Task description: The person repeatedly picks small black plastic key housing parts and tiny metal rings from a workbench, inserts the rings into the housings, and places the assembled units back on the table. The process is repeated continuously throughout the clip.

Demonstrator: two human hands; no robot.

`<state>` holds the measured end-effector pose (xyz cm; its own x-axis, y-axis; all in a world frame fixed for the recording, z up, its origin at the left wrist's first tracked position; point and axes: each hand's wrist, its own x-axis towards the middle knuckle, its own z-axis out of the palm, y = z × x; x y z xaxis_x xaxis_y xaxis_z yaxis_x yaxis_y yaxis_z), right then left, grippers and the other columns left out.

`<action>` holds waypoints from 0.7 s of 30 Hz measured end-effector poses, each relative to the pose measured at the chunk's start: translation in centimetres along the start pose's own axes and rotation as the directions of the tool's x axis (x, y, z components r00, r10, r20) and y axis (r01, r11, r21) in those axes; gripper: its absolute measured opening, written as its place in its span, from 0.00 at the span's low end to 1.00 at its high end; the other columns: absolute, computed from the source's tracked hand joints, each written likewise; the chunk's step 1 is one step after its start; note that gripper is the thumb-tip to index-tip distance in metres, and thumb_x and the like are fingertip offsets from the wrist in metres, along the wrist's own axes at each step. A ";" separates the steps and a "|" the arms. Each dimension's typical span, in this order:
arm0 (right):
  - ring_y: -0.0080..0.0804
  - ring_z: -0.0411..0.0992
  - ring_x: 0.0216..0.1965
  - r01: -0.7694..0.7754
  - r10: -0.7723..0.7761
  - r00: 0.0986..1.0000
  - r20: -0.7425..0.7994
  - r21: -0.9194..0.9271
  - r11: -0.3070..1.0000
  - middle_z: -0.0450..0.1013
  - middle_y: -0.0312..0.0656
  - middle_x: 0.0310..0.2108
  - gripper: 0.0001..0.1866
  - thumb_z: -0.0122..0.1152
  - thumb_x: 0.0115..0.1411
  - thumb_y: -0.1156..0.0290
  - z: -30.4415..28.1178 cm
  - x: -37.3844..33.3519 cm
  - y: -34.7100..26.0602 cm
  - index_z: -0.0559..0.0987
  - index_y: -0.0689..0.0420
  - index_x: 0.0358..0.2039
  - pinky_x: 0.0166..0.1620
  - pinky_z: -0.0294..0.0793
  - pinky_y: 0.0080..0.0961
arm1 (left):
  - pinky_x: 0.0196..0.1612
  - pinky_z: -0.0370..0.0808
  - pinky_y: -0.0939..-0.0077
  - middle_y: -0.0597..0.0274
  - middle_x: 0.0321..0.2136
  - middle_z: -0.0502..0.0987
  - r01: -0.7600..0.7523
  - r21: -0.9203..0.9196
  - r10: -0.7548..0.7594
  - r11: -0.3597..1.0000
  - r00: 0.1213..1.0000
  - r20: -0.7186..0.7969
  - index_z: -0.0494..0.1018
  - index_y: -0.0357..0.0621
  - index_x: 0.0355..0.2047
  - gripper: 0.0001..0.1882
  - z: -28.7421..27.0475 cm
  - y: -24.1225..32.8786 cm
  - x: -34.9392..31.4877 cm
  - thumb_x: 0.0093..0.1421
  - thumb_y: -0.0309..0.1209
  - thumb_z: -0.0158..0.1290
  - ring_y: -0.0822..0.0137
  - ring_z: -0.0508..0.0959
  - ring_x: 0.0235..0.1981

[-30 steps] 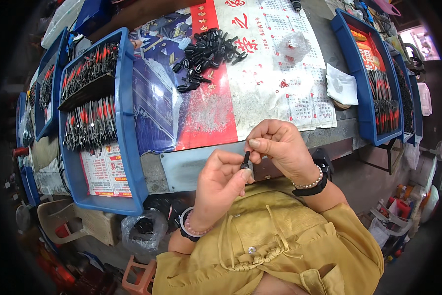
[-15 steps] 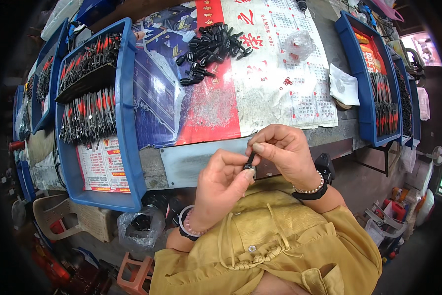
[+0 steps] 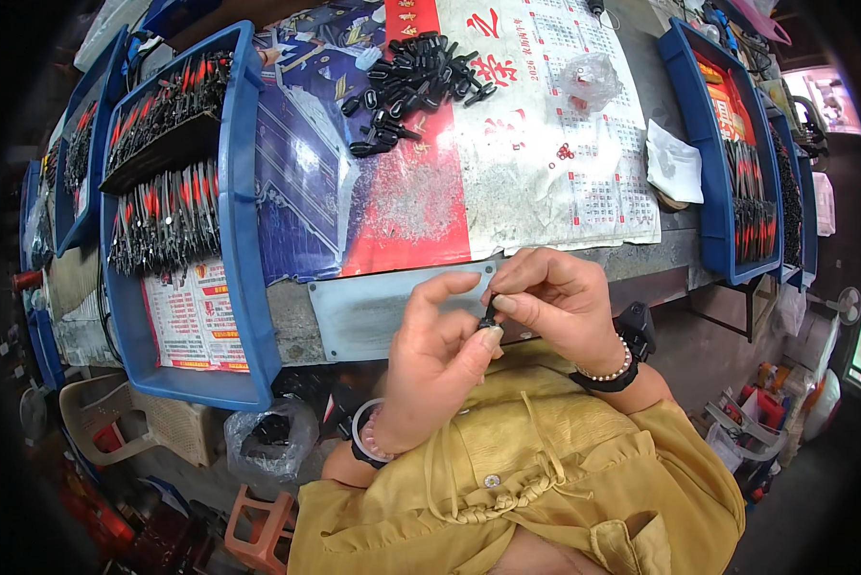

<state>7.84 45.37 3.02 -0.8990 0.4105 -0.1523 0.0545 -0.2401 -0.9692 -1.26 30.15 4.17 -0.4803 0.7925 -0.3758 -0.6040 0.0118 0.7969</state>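
Just beyond the near table edge, both hands meet at a small black elongated part (image 3: 489, 314) that looks like plastic. My left hand (image 3: 438, 347) pinches its lower end near the thumb tip, with the index finger raised away from it. Thumb and fingers of my right hand (image 3: 557, 305) close on its upper end, covering much of it. Farther up the table lies a heap of black plastic pieces (image 3: 421, 81), each with a rounded head and narrow stem. Several tiny red rings (image 3: 565, 151) rest on the paper sheet to the right.
A blue tray (image 3: 250, 220) packed with dark, red-marked slim pieces stands at the left, another blue tray (image 3: 709, 182) at the right. A crumpled clear bag (image 3: 592, 79) and a white sheet (image 3: 673, 163) lie on the table. A pale metal plate (image 3: 363, 314) sits along the near edge.
My left index finger has lifted off the black part and stretched out. The right fingers have slid lower, so less of the part shows. The view has shifted slightly.
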 end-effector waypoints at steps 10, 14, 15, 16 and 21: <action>0.26 0.74 0.27 0.430 -0.394 0.903 0.171 -0.376 0.821 0.76 0.49 0.29 0.09 0.65 0.50 0.85 -0.1 0.4 0.2 0.72 0.63 0.27 0.29 0.73 0.19 | 0.23 0.67 0.87 0.68 0.20 0.73 -0.187 0.309 0.205 0.933 0.978 -0.027 0.65 0.34 0.47 0.16 -0.5 -1.8 -0.3 0.60 0.23 0.54 0.83 0.69 0.20; 0.36 0.76 0.31 0.331 -0.294 0.942 0.161 -0.320 0.888 0.75 0.45 0.28 0.07 0.64 0.48 0.84 -0.1 0.4 0.3 0.76 0.63 0.28 0.32 0.74 0.24 | 0.24 0.68 0.87 0.68 0.21 0.74 -0.158 0.256 0.184 0.954 0.980 -0.079 0.65 0.32 0.44 0.15 -0.4 -2.0 -0.5 0.58 0.23 0.56 0.82 0.70 0.20; 0.35 0.77 0.32 0.349 -0.320 0.937 0.143 -0.290 0.891 0.76 0.45 0.30 0.07 0.64 0.49 0.84 0.0 0.5 0.4 0.76 0.63 0.29 0.33 0.74 0.23 | 0.24 0.68 0.87 0.68 0.21 0.74 -0.164 0.233 0.189 0.959 0.978 -0.091 0.65 0.32 0.43 0.15 -0.4 -1.9 -0.5 0.58 0.23 0.56 0.82 0.70 0.20; 0.33 0.77 0.32 0.367 -0.345 0.930 0.126 -0.261 0.893 0.76 0.45 0.31 0.07 0.63 0.50 0.84 0.3 0.5 0.7 0.76 0.63 0.30 0.34 0.74 0.23 | 0.24 0.68 0.87 0.68 0.21 0.74 -0.180 0.263 0.210 0.948 0.974 -0.088 0.65 0.32 0.44 0.16 -0.3 -1.9 -0.5 0.58 0.22 0.56 0.82 0.70 0.20; 0.26 0.76 0.40 0.189 -0.185 0.981 -0.058 0.054 0.981 0.75 0.44 0.41 0.12 0.61 0.55 0.85 1.6 -0.2 0.8 0.75 0.66 0.40 0.42 0.76 0.22 | 0.24 0.67 0.88 0.68 0.21 0.73 -0.191 0.266 0.215 0.945 0.974 -0.066 0.62 0.33 0.50 0.22 -0.5 -1.5 -0.4 0.58 0.21 0.55 0.83 0.69 0.20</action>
<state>7.35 43.73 2.57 -0.8667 0.4984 0.0191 -0.1395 -0.2055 -0.9687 -0.52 29.52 2.88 -0.6402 0.7341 -0.2261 -0.3103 0.0221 0.9504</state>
